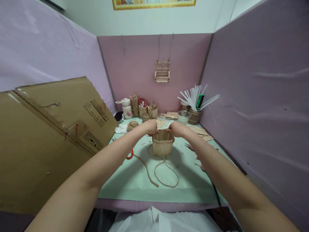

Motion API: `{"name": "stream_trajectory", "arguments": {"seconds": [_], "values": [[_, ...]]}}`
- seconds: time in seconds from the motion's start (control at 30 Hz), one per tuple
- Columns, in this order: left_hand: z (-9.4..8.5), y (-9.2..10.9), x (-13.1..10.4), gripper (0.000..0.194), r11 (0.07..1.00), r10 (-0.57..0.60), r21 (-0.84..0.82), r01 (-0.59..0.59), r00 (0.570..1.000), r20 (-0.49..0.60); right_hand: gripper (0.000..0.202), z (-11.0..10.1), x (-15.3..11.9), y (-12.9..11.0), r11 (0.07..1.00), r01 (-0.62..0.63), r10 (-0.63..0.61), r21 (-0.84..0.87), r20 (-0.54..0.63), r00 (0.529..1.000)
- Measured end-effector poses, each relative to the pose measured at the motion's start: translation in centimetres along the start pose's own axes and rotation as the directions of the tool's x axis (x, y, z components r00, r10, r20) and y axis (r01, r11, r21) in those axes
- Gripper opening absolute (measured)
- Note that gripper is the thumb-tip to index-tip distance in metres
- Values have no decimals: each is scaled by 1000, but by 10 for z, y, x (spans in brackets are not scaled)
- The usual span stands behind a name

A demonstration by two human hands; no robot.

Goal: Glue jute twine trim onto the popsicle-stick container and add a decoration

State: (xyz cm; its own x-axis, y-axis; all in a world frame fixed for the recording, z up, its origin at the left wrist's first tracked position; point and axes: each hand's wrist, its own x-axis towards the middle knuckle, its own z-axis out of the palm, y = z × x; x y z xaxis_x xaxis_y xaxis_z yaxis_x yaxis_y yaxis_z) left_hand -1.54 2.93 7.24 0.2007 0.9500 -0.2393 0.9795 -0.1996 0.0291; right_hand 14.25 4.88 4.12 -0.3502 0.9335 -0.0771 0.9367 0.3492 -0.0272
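Note:
A small basket (163, 147) made of pale wooden craft sticks stands upright on the table, with a band of twine round it below the rim. At its upper left edge, my left hand (152, 127) is closed, fingers curled at the rim. My right hand (176, 129) is closed on the upper right edge in the same way; the fingertips of both are partly hidden. Loose twine (166, 184) runs from the basket's base and curls on the table in front of it. Behind the hands lie several loose craft sticks (160, 122).
A big cardboard box (58, 135) leans in from the left. Red-handled scissors (129, 154) lie beside my left forearm. A clear plastic cup (183, 116), a pot of white sticks (194, 116), a white bottle (126, 109) and twine rolls (133, 125) line the back.

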Motion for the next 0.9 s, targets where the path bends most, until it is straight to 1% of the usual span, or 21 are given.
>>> {"name": "stream_trajectory", "arguments": {"seconds": [0.07, 0.2, 0.27, 0.37, 0.47, 0.57, 0.77, 0.9], "values": [[2, 2, 2, 26, 999, 34, 35, -32, 998, -60, 28, 3, 2, -2, 1000, 10, -10, -10, 0, 1000], [8, 1, 4, 29, 996, 71, 69, -62, 989, -127, 28, 7, 2, -3, 1000, 13, -13, -17, -17, 1000], [10, -1, 5, 27, 995, 85, 65, -77, 986, -140, 24, 7, 1, -3, 1000, 17, -17, -10, -43, 999], [11, -3, 9, 24, 993, 112, 40, -107, 982, -154, 25, 6, 1, -4, 999, 34, -33, 13, -81, 996], [14, -3, 14, 26, 989, 145, 12, -145, 972, -184, 26, 6, 2, -8, 998, 52, -47, 38, -116, 992], [17, -1, 16, 23, 985, 170, -2, -175, 961, -219, 23, 7, 3, -13, 997, 56, -48, 53, -147, 988], [24, -1, 15, 22, 977, 190, -43, -208, 945, -268, 20, 10, -1, -15, 993, 81, -64, 89, -180, 982], [27, 0, 18, 21, 969, 184, -107, -222, 941, -285, 18, 13, 0, -14, 983, 87, -56, 163, -184, 981]]}}
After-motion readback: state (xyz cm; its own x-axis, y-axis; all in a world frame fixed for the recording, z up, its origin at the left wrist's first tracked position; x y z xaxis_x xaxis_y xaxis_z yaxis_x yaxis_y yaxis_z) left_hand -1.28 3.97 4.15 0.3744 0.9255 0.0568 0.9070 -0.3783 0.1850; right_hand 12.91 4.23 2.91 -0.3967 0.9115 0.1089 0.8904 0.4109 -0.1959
